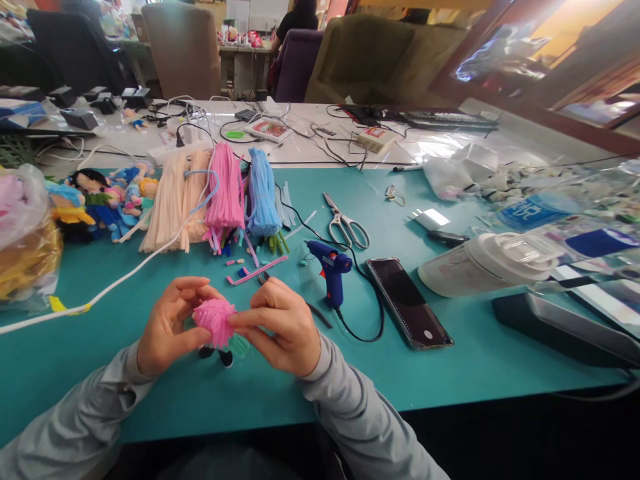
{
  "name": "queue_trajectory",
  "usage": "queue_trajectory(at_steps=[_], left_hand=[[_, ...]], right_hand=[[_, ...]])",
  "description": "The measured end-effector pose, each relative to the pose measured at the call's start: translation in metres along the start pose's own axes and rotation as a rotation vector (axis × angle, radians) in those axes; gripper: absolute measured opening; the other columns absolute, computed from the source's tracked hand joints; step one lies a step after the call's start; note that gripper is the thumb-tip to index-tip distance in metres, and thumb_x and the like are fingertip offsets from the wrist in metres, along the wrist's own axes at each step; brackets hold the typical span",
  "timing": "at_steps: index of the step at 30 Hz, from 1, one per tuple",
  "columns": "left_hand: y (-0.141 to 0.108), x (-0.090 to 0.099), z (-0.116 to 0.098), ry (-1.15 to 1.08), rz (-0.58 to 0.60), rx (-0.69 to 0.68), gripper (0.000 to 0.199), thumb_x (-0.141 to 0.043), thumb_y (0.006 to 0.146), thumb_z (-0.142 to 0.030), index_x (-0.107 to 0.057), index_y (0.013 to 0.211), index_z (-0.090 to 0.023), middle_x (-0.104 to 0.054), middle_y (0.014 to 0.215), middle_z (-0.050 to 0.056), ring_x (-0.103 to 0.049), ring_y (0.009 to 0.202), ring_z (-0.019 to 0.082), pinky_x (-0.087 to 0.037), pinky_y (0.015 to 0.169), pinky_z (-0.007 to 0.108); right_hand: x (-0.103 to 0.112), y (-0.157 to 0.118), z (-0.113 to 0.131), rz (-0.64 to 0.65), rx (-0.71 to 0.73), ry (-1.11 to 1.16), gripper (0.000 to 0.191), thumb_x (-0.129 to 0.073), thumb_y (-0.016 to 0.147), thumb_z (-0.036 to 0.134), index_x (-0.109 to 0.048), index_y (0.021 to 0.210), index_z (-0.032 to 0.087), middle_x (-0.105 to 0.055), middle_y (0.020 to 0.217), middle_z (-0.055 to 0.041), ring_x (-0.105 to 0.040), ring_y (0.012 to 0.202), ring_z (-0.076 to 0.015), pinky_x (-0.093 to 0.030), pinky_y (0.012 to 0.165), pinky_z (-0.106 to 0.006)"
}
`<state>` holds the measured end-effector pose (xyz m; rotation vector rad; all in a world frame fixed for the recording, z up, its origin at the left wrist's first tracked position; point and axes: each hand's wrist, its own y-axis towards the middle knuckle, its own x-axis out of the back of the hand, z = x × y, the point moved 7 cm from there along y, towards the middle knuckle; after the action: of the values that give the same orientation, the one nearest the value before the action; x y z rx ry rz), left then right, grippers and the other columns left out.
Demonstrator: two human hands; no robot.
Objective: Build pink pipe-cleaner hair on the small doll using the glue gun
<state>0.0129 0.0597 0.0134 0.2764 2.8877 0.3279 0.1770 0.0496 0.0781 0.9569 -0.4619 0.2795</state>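
Between my two hands is a small doll with fuzzy pink hair (216, 323); mint green and two dark shoes show below its head. My left hand (173, 327) curls around the head from the left, thumb in front. With thumb and forefinger, my right hand (283, 327) pinches the right edge of the pink hair. Just beyond the hands lie pink pipe cleaner pieces (260, 270). Partly behind my right hand is a dark-handled tool (320, 315), its kind hidden. A blue hot glue gun (330, 270) stands to the right of it.
Bundles of peach (173, 200), pink (225, 190) and blue pipe cleaners (263, 193) lie ahead, beside finished dolls (100, 200). Scissors (345, 223), a phone (410, 303) and a white tumbler (480, 263) are to the right. A white cable (125, 283) crosses the left side. A person (300, 17) sits far back.
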Motion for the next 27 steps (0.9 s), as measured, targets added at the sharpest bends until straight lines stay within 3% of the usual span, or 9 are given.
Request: queue_trajectory(at_steps=[7, 20, 27], left_hand=[[0.000, 0.000, -0.001, -0.013, 0.028, -0.013, 0.049, -0.079, 0.070, -0.018, -0.063, 0.115, -0.029, -0.073, 0.096, 0.005, -0.069, 0.085, 0.020, -0.056, 0.071, 0.029], [0.000, -0.002, -0.002, -0.020, 0.045, -0.005, 0.049, -0.078, 0.072, -0.017, -0.062, 0.116, -0.029, -0.072, 0.097, 0.003, -0.070, 0.088, 0.018, -0.055, 0.075, 0.026], [0.000, -0.004, -0.001, -0.032, 0.063, 0.001, 0.049, -0.078, 0.073, -0.019, -0.062, 0.118, -0.030, -0.072, 0.099, 0.002, -0.069, 0.088, 0.016, -0.054, 0.077, 0.024]], right_hand=[[0.006, 0.001, -0.003, -0.049, -0.062, 0.028, 0.007, -0.062, 0.086, 0.021, -0.069, 0.085, 0.019, -0.051, 0.071, -0.0003, -0.051, 0.063, -0.0136, -0.046, 0.059, -0.028], [-0.004, 0.001, 0.006, 0.043, 0.142, -0.197, 0.029, -0.042, 0.100, 0.022, -0.066, 0.085, 0.017, -0.058, 0.074, -0.0027, -0.048, 0.065, -0.0146, -0.037, 0.061, -0.031], [-0.005, 0.004, 0.009, 0.049, 0.181, -0.269, 0.034, -0.037, 0.102, 0.020, -0.064, 0.081, 0.016, -0.060, 0.070, -0.0025, -0.042, 0.062, -0.0148, -0.034, 0.061, -0.031]])
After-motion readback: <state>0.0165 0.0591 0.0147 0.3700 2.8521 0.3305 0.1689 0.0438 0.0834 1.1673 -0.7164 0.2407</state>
